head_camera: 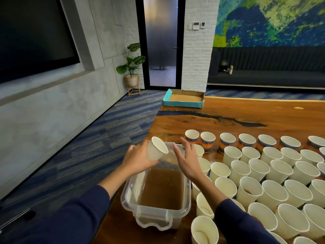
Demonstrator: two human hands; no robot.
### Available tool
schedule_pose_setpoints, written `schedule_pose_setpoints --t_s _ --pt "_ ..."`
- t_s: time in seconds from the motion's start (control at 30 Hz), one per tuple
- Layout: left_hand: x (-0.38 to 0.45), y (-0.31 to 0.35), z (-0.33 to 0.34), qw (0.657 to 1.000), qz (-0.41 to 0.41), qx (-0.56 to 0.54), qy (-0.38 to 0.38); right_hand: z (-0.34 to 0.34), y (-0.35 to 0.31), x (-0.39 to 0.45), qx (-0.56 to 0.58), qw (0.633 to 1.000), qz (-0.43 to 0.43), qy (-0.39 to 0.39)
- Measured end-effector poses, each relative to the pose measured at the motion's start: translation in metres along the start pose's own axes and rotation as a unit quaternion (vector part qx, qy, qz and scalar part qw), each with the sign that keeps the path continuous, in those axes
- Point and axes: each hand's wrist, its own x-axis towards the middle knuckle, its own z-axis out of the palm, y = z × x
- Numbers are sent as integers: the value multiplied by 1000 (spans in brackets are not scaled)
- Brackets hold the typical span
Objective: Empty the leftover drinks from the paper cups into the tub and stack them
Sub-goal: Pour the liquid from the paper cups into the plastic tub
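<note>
Fingers of my left hand are curled round a white paper cup just left of the frame's centre, the thumb under its lower wall and the others wrapped behind where I cannot see them. That cup is tilted, mouth turned up and to the right, and it sits over the far left corner of the clear plastic tub; its inside looks pale, though the blur keeps me from saying whether any drink is left in it. Beside it my right hand hangs above the tub's far end with fingers straight and spread, palm turned toward the cup, gripping nothing; whether the fingertips brush the tub's rim I cannot tell. Both my sleeves are dark blue and run in from the bottom edge. Brown liquid fills the lower part of the tub, which stands at the left edge of the wooden table in the lower middle of the frame. Rows of upright paper cups crowd the table to the right of the tub, mostly white, with a far row carrying blue and orange bands. A shallow teal cardboard tray sits at the table's far corner, above centre.
</note>
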Motion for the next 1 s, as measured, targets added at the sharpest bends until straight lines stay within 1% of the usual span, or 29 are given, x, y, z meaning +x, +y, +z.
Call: schedule_pose_setpoints --t_s 0.03,0.1,0.2,0.3,0.37,0.4,0.47,0.53,0.6,0.63,0.7,0.77,0.87,0.93,1.0 --pt "1 5 1 1000 -1 -4 -5 -3 -7 2 49 999 3 -19" --pt "3 15 4 1000 10 -9 -9 -8 -20 7 92 993 -6 -68" --pt "9 31 5 999 10 -33 -12 -15 -31 15 62 990 -54 -114" --pt "20 37 0 997 28 -74 -25 -24 -32 29 26 991 -79 -102" --pt "30 34 -5 994 42 -93 -42 -35 -29 41 16 994 -82 -67" --pt "36 28 -6 994 39 -85 -49 -42 -26 48 8 996 -78 -41" --pt "47 9 -2 997 7 -45 -63 -55 -16 62 -19 998 -51 29" --pt "53 -16 12 996 -36 -9 -85 -66 0 78 -64 994 -1 93" --pt "52 -35 29 991 -78 2 -112 -74 16 91 -111 985 54 122" --pt "51 -39 37 988 -95 -11 -123 -77 26 97 -134 980 80 126" --pt "50 -44 49 982 -116 -81 -129 -81 44 103 -179 969 122 120" --pt "53 -46 55 973 -129 -151 -117 -84 63 105 -232 956 146 101" --pt "60 -50 61 972 -138 -161 -104 -85 91 106 -326 929 166 53" --pt "63 -51 63 974 -135 -152 -104 -82 105 106 -341 924 172 34" --pt "65 -52 65 975 -129 -144 -107 -73 116 106 -333 928 168 16"
